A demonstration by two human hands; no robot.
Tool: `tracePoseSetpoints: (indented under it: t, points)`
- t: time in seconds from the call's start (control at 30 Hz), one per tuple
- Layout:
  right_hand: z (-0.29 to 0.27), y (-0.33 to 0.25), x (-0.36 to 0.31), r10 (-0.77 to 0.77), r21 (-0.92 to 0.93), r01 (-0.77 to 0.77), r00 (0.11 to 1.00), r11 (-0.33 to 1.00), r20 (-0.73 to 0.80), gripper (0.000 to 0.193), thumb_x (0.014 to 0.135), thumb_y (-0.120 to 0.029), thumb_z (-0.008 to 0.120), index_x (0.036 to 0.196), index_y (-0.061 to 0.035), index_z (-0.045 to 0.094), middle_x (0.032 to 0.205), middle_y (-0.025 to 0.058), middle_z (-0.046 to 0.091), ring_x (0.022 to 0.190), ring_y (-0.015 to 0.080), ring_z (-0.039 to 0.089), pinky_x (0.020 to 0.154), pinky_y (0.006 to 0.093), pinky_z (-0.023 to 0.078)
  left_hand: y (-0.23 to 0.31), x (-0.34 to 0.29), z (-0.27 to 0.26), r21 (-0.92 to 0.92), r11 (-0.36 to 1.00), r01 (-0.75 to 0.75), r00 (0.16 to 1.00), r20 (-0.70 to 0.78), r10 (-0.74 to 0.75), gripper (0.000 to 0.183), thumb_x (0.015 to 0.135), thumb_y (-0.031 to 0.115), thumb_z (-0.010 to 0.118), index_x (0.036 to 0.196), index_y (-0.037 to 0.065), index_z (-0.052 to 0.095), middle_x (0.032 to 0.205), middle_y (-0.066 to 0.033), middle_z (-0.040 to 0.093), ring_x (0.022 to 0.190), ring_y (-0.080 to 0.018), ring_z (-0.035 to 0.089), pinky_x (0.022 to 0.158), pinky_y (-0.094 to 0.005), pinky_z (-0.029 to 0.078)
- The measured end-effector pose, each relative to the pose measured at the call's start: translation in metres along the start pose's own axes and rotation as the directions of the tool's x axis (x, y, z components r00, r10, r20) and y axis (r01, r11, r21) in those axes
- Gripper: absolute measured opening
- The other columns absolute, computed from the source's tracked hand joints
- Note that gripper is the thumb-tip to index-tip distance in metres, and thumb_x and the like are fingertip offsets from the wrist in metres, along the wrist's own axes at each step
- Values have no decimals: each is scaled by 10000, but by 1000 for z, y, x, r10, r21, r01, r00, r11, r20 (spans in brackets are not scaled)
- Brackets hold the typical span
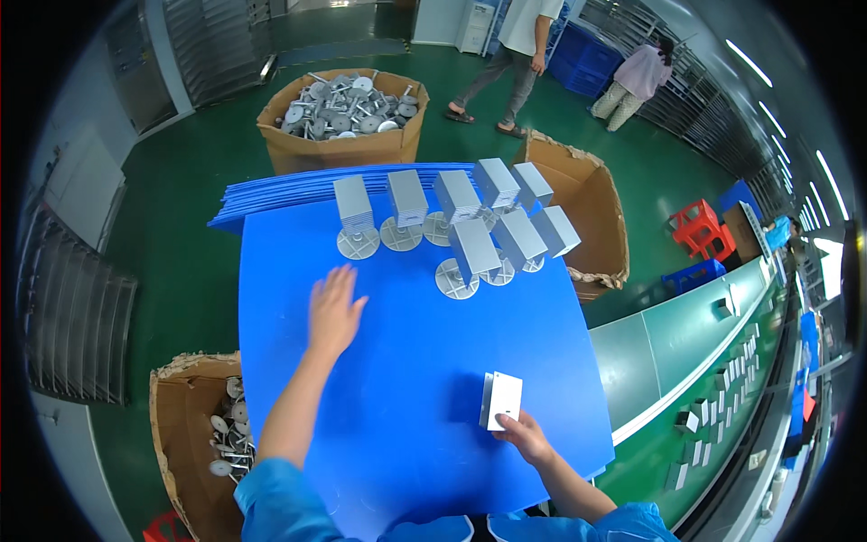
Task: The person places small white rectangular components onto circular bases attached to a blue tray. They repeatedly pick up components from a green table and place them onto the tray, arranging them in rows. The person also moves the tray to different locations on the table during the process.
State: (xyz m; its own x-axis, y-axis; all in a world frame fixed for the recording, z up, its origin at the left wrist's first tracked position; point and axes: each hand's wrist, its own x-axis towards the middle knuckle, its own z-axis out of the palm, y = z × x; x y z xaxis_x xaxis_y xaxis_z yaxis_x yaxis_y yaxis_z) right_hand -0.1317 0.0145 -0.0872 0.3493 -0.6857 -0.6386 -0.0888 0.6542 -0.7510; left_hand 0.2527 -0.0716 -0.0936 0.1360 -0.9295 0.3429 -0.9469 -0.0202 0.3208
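My left hand [334, 313] reaches forward over the blue tabletop [397, 361], palm down, its fingers stretched out and holding nothing. Just beyond its fingertips is the round ribbed base [358, 244] under the leftmost grey box-shaped housing [353, 199]. Toward the front right, my right hand [528, 438] pinches a small white rectangular housing [504, 401] by its lower edge, thumb on the face. Several more grey housings [473, 248] stand on disc-based supports at the far side of the table, some leaning.
Behind the table, a cardboard box [339, 149] overflows with disc-based metal stands. Another torn box [194, 434] holds similar pieces at the left. A third carton [587, 194] sits far right. Along the right runs a green conveyor [722, 388] carrying small housings. Two people walk in the background.
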Motion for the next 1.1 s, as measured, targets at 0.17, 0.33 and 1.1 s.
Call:
tracePoseSetpoints:
  t: [0.17,0.33,1.1]
  points:
    - [-5,13,-48,3,56,-1,999,998,-32,461,842,-274,562,1193,-4,433,1089,95,543,1002,189,527,863,340,423,25,103,115,2,978,210,975,-78,-209,529,859,347,467,1276,37,372,1359,-119,333,1279,-280,265,1034,-466,180]
    - [-46,34,-102,-6,141,39,974,989,-226,438,842,-253,569,1188,-13,450,1084,83,551,986,180,541,850,324,441,15,120,166,251,938,240,971,-37,-238,475,855,392,413,1215,91,480,1343,-115,364,1247,-340,287,1009,-512,172]
    - [-413,82,-183,-376,-343,-883,214,320,-902,654,651,-187,722,1201,-90,381,1118,138,516,1000,338,524,801,477,449,193,-208,59,-265,941,210,965,210,-157,506,792,293,617,1195,26,467,1245,-175,443,1170,-345,383,992,-428,273]
